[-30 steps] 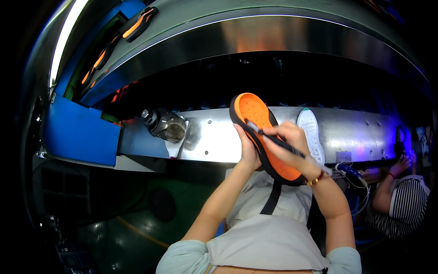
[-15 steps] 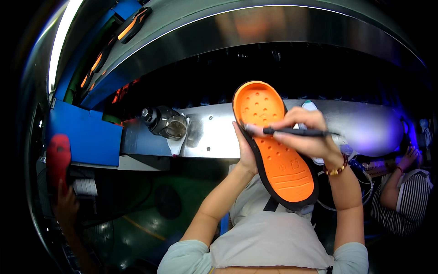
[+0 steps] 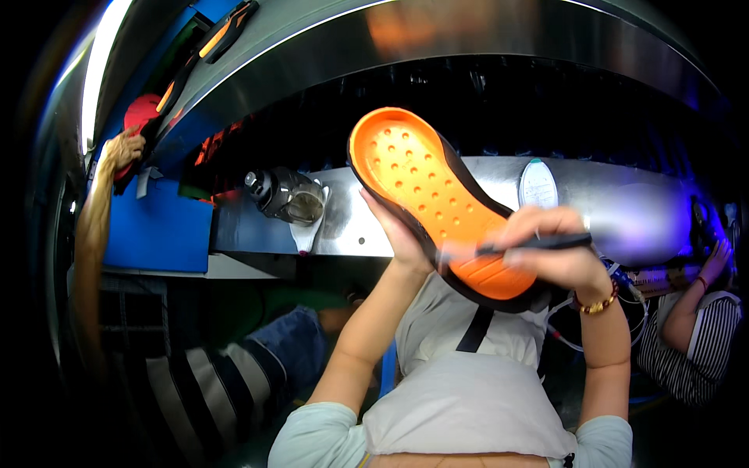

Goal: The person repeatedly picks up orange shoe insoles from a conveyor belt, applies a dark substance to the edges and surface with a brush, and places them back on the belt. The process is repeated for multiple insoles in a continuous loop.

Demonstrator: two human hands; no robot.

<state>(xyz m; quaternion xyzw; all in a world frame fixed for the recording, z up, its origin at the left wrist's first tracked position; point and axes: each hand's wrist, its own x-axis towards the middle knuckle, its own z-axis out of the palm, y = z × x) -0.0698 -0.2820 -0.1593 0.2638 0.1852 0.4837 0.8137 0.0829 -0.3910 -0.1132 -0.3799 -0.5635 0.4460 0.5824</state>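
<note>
An orange shoe sole (image 3: pixel 417 175) with a raised black edge is held up before me, tilted with its far end toward the left. Rows of small round dimples cover its orange face. My left hand (image 3: pixel 402 234) grips its left side from beneath, most fingers hidden behind it. In my right hand (image 3: pixel 558 246) is a slim brush (image 3: pixel 538 243) with a black handle. Its pale tip, smeared by motion, is over the sole's near left edge. A beaded bracelet (image 3: pixel 597 300) circles my right wrist.
A metal ledge (image 3: pixel 437 168) runs behind the sole, bearing a dark bottle (image 3: pixel 285 195) and a white-and-teal oval piece (image 3: pixel 538 185). At left, a co-worker's hand (image 3: pixel 125 148) holds a red piece (image 3: pixel 142 111) by the conveyor, where black-orange soles (image 3: pixel 226 33) lie. Another person's striped sleeve (image 3: pixel 708 324) shows at right.
The sole has turned, its far end swinging left and away from me. The brush has moved from the middle toward the near end. The co-worker's red piece has risen toward the conveyor.
</note>
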